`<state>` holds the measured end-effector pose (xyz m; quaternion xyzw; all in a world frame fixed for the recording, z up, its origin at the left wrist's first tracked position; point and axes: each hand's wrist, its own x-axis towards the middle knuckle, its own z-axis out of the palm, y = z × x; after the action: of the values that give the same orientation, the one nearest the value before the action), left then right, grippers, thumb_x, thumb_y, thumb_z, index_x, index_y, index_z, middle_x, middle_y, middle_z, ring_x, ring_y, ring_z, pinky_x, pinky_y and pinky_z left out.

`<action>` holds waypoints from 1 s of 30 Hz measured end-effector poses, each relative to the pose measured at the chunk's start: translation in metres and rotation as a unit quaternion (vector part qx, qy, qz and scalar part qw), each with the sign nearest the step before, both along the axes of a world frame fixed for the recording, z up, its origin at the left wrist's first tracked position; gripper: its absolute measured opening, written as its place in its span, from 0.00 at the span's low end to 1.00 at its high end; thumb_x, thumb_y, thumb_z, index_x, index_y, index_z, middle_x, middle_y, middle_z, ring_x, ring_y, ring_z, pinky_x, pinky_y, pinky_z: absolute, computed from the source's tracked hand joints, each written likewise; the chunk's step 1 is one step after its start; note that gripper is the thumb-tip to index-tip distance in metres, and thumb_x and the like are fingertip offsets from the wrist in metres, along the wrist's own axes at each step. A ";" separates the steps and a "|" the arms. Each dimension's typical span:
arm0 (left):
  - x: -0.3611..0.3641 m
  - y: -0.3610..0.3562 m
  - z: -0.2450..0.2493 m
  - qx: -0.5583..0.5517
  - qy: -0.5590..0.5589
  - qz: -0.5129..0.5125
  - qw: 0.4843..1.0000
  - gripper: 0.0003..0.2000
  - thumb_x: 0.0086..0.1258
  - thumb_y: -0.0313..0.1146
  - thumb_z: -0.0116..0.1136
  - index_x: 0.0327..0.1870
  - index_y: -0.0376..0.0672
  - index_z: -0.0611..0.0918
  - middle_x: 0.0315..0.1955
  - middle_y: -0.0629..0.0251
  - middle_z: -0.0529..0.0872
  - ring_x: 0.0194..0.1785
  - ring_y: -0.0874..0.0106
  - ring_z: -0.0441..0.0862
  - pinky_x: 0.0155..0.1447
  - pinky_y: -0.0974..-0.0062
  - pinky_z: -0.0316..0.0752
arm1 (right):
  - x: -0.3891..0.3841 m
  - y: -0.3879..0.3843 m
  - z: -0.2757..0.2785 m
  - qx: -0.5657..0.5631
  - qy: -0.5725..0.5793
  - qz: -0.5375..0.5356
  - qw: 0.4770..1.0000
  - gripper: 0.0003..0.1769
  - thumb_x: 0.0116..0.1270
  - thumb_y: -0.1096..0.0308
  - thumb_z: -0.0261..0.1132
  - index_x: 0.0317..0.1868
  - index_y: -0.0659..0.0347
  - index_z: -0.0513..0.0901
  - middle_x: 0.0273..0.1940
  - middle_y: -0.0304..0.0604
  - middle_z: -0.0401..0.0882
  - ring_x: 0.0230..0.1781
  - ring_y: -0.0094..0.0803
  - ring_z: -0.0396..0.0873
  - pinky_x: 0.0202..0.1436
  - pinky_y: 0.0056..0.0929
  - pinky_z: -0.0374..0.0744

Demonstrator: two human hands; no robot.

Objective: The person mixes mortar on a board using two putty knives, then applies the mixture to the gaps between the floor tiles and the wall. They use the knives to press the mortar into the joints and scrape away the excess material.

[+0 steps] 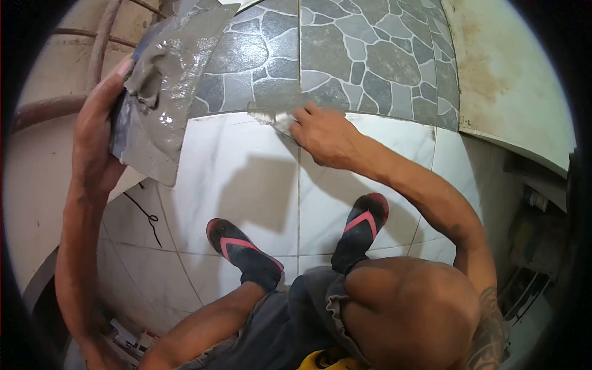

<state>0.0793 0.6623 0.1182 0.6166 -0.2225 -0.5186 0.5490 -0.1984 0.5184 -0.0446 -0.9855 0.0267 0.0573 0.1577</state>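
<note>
My left hand (98, 126) grips the edge of a flat board (151, 165), held tilted at the upper left. Wet grey mortar (179, 74) covers much of its face, with a thicker lump near my fingers. My right hand (327, 137) is closed around a putty knife whose smeared blade (277, 119) rests low over the floor; its handle is hidden in my fist. The blade lies at the seam where grey stone-patterned tile (388, 61) meets white marbled tile (206, 160).
My feet in black and pink flip-flops (364, 223) stand on the white tiles. A dark cord (145, 214) lies at the left. Brown pipes (52, 110) run along the upper left, and a pale panel (505, 74) borders the tiles on the right.
</note>
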 end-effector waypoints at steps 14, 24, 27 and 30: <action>-0.014 0.024 -0.013 0.028 -0.003 0.065 0.997 0.24 0.81 0.40 0.42 0.70 0.33 0.67 0.56 0.57 0.82 0.53 0.74 0.84 0.57 0.74 0.82 | 0.139 -0.013 -0.028 -0.108 0.002 0.250 0.962 0.07 0.66 0.64 0.61 0.43 0.49 0.82 0.47 0.37 0.74 0.58 0.35 0.71 0.50 0.36 0.81; -0.005 0.012 -0.027 0.008 0.017 0.042 0.999 0.22 0.82 0.38 0.43 0.69 0.33 0.68 0.57 0.59 0.82 0.55 0.74 0.83 0.60 0.74 0.79 | 0.000 -0.063 -0.019 -0.095 0.038 0.208 0.973 0.11 0.61 0.68 0.64 0.45 0.49 0.81 0.50 0.37 0.73 0.59 0.35 0.70 0.51 0.36 0.76; 0.000 0.008 -0.034 -0.013 0.054 0.038 0.998 0.22 0.82 0.38 0.43 0.69 0.34 0.68 0.57 0.60 0.82 0.56 0.74 0.82 0.61 0.75 0.78 | -0.033 -0.078 -0.016 -0.108 0.001 0.204 0.973 0.08 0.62 0.68 0.64 0.42 0.50 0.81 0.48 0.35 0.72 0.56 0.33 0.71 0.48 0.36 0.76; -0.003 0.008 -0.039 -0.019 0.071 0.044 0.996 0.22 0.81 0.39 0.43 0.69 0.35 0.69 0.57 0.61 0.82 0.55 0.75 0.82 0.60 0.76 0.78 | -0.063 -0.092 -0.008 -0.119 0.022 0.190 0.974 0.08 0.60 0.68 0.65 0.42 0.50 0.82 0.47 0.37 0.73 0.57 0.33 0.70 0.48 0.36 0.76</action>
<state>0.0762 0.6706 0.0793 0.5768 -0.1657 -0.5324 0.5970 -0.2616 0.4269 -0.0523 -0.9827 -0.1508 0.1042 0.0253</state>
